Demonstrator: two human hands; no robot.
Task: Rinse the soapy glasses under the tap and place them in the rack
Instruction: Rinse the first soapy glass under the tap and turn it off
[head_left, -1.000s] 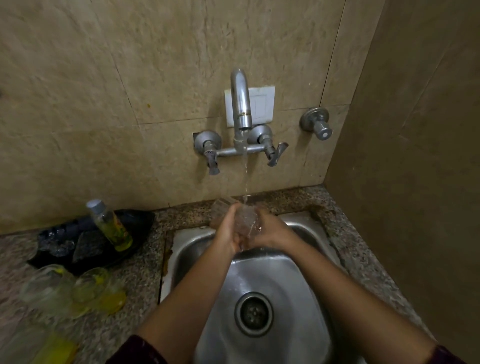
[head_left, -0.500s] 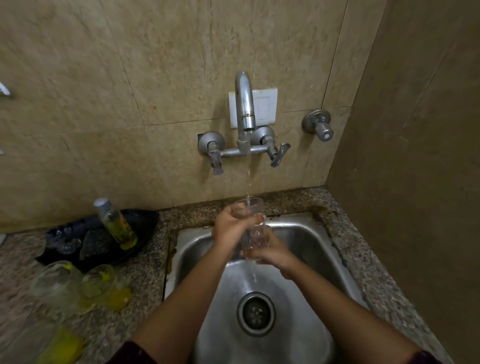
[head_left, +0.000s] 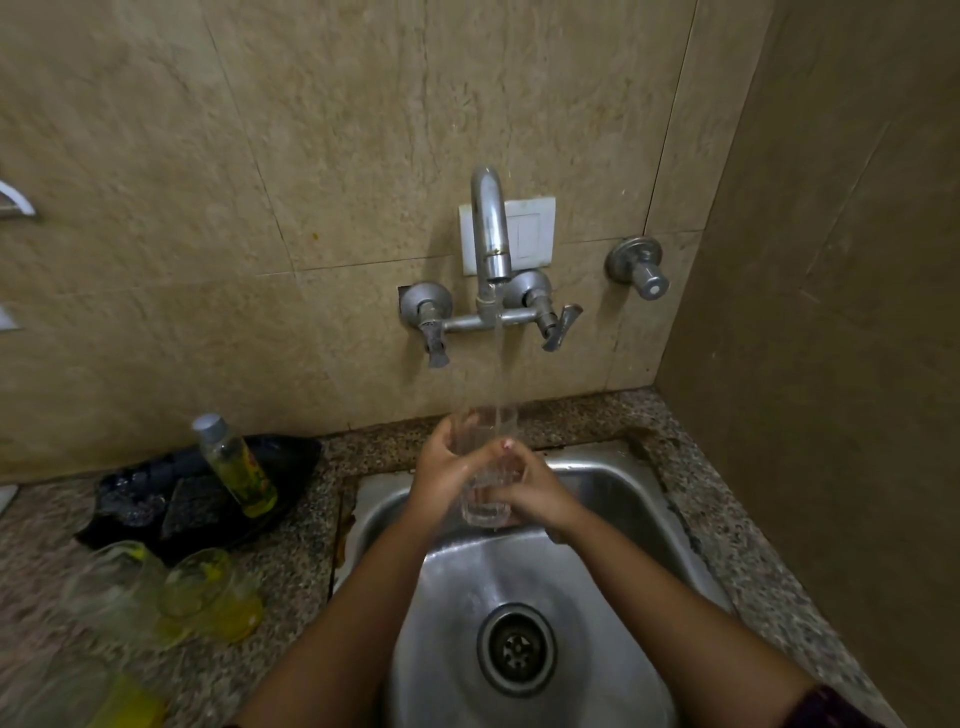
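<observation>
- The glass stands upright between my two hands, mouth up, over the back part of the sink.
- My left hand curls round its left side near the rim, and my right hand wraps its lower half from the right. Both grip it.
- The tap is on the wall straight above my hands, and its thin water stream falls into the glass's mouth.
- The glass is clear, so its rim is hard to make out against the counter behind, and my fingers hide much of its wall.
- Below my hands, between my forearms, is the drain.
- Left of my left forearm, two soapy glasses sit on the counter, blurred, with yellow liquid pooled in them. I cannot tell whether they stand or lie tilted.
- A third yellow-tinted glass further left and nearer me is cut off by the frame's corner.
- Left of my left hand, a black tray holds a leaning bottle with a silver cap and yellow liquid, plus dark wet lumps I cannot identify.
- Far left, well above my hands, a metal piece on the wall is cut off. I cannot tell what it is.
- My right sleeve shows only at the bottom edge.
</observation>
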